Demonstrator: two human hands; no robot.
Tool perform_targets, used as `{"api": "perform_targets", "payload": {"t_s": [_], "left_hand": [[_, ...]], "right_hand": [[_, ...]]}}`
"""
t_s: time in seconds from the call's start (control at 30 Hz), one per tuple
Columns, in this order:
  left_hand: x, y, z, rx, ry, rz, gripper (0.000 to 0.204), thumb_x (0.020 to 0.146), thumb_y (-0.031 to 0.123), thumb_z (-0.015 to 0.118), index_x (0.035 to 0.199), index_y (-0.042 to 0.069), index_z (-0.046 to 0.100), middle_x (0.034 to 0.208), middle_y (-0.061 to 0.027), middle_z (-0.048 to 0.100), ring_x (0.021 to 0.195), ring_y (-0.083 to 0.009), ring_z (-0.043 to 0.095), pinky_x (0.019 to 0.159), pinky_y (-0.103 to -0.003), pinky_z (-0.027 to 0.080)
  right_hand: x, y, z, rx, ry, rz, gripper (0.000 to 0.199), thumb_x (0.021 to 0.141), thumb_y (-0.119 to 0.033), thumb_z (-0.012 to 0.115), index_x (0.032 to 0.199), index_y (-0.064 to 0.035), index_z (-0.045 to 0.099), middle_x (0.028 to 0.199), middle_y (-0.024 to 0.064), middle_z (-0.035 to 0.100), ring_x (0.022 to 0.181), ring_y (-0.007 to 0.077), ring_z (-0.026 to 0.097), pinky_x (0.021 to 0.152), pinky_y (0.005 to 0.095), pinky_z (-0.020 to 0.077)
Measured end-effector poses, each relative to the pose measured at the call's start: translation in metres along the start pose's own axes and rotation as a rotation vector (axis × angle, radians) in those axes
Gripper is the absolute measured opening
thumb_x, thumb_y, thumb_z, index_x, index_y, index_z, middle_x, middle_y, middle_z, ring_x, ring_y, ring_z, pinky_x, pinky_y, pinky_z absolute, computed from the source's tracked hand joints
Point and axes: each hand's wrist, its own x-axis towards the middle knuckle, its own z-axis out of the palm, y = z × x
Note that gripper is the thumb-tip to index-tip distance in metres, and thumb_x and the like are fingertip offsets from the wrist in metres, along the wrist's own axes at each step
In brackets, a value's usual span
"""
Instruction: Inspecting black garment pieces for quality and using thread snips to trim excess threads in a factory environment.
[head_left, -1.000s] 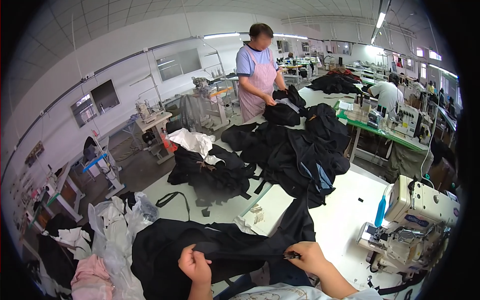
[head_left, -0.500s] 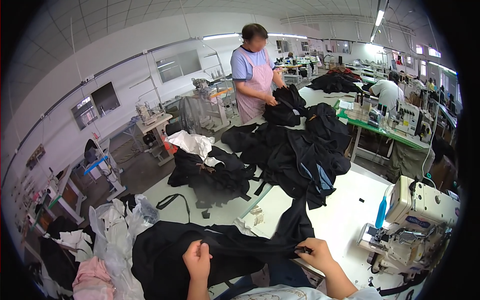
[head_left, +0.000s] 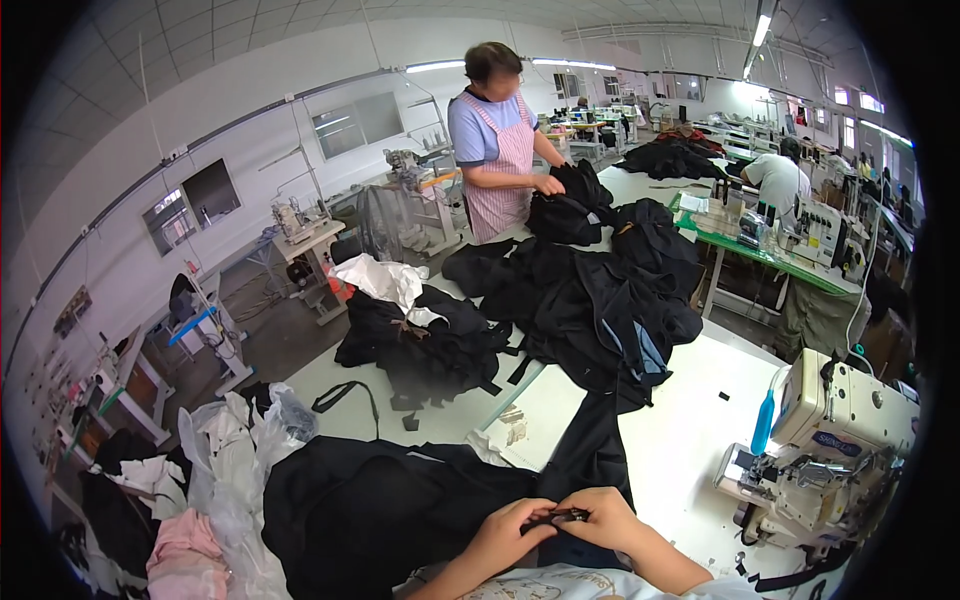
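Note:
A large black garment (head_left: 390, 500) lies across the near edge of the table and toward my body. My left hand (head_left: 508, 535) is closed on a bunched edge of it, thumb and fingers pinched together. Close beside it, nearly touching, my right hand (head_left: 600, 522) is closed around a small dark, shiny object (head_left: 572, 515) at that same edge; its kind is too small to make out. A black strip of cloth (head_left: 592, 445) runs from near my hands back to the big pile of black garments (head_left: 570, 310).
A sewing machine (head_left: 815, 440) with a blue bottle (head_left: 764, 422) stands at right. At left are a clear plastic bag of pale cloth (head_left: 225, 450) and pink cloth (head_left: 187, 560). Across the white table (head_left: 680, 440), a person in a striped apron (head_left: 505, 170) handles black garments.
My left hand has moved right along the garment to meet my right hand, which shifted slightly left. The stretched cloth has slackened. The person opposite has leaned and moved slightly left.

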Motion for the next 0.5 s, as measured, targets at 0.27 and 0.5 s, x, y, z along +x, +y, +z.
{"api": "perform_targets", "payload": {"t_s": [0.27, 0.5], "left_hand": [[0.000, 0.007, -0.004, 0.178, 0.142, 0.105, 0.011, 0.082, 0.003, 0.070, 0.092, 0.000, 0.065, 0.081, -0.0118, 0.064, 0.074, -0.0267, 0.064, 0.063, -0.032, 0.049], [-0.002, 0.010, -0.019, 0.231, 0.391, 0.218, 0.009, 0.080, 0.001, 0.070, 0.088, 0.000, 0.066, 0.079, -0.0117, 0.065, 0.072, -0.0255, 0.065, 0.063, -0.030, 0.050]], "right_hand": [[-0.006, 0.000, -0.001, -0.028, -0.005, -0.003, 0.018, 0.076, -0.015, 0.075, 0.087, -0.0031, 0.069, 0.074, 0.0106, 0.065, 0.065, 0.0277, 0.064, 0.058, 0.0323, 0.0497], [-0.009, -0.001, -0.010, -0.062, 0.031, -0.025, 0.020, 0.073, -0.012, 0.077, 0.089, -0.0038, 0.069, 0.075, 0.0092, 0.067, 0.066, 0.0248, 0.066, 0.058, 0.0304, 0.0498]]}}
